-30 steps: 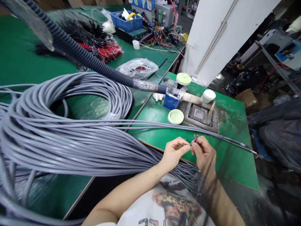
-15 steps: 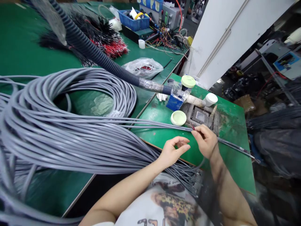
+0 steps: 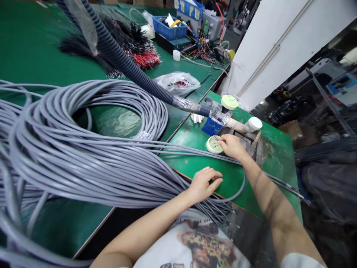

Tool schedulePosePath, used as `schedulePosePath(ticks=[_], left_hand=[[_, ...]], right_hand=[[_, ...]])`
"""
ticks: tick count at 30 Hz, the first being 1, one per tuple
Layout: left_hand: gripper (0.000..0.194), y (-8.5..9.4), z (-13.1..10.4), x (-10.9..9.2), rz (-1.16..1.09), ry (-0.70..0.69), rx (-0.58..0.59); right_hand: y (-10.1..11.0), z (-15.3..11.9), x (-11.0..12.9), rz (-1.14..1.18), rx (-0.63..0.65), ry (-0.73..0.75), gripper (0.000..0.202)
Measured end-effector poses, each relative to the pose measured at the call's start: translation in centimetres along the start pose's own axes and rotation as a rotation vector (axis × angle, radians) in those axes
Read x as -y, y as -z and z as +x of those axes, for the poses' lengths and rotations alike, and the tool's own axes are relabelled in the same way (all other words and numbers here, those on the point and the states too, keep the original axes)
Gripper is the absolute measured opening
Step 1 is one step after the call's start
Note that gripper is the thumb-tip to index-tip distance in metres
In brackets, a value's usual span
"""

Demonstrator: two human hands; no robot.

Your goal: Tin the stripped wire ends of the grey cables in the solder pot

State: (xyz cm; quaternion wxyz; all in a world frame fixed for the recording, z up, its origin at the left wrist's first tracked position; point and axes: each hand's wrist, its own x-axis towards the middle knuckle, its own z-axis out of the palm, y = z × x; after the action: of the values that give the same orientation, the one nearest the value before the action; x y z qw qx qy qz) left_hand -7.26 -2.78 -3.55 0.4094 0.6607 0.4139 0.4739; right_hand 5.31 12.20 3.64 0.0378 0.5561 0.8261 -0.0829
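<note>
My right hand (image 3: 232,146) is closed in a pinch on the end of a grey cable (image 3: 242,188), whose loop passes under my forearm. Thin wire tips reach from its fingers over a pale green shallow dish (image 3: 214,149). My left hand (image 3: 205,183) hovers by the front edge of the small green board, loosely curled, thumb and fingers apart, holding nothing. Below it lies a bundle of grey cable ends (image 3: 216,213). Several grey cables (image 3: 189,150) run across the board beneath my right hand and forearm, their stripped ends (image 3: 290,188) at the far right.
A big coil of grey cable (image 3: 92,171) covers the left table. A dark corrugated hose (image 3: 134,78) slants overhead to a blue box (image 3: 212,125). Behind my right hand stand a grimy metal device (image 3: 252,143), a white jar (image 3: 253,124) and a lidded pot (image 3: 229,101).
My right hand has moved up and left, from the cables to the dish, with wire tips now over it. My left hand stays nearly in place.
</note>
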Motion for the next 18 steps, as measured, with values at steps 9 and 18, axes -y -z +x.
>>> schedulePosePath(ticks=[9, 18], left_hand=[[0.015, 0.1, -0.1, 0.2, 0.06, -0.028, 0.027], [0.013, 0.3, 0.0, 0.0, 0.039, -0.004, 0.029]], right_hand=[[-0.3, 0.7, 0.5, -0.067, 0.075, -0.034, 0.02], [2.5, -1.6, -4.1, 0.131, -0.034, -0.056, 0.027]])
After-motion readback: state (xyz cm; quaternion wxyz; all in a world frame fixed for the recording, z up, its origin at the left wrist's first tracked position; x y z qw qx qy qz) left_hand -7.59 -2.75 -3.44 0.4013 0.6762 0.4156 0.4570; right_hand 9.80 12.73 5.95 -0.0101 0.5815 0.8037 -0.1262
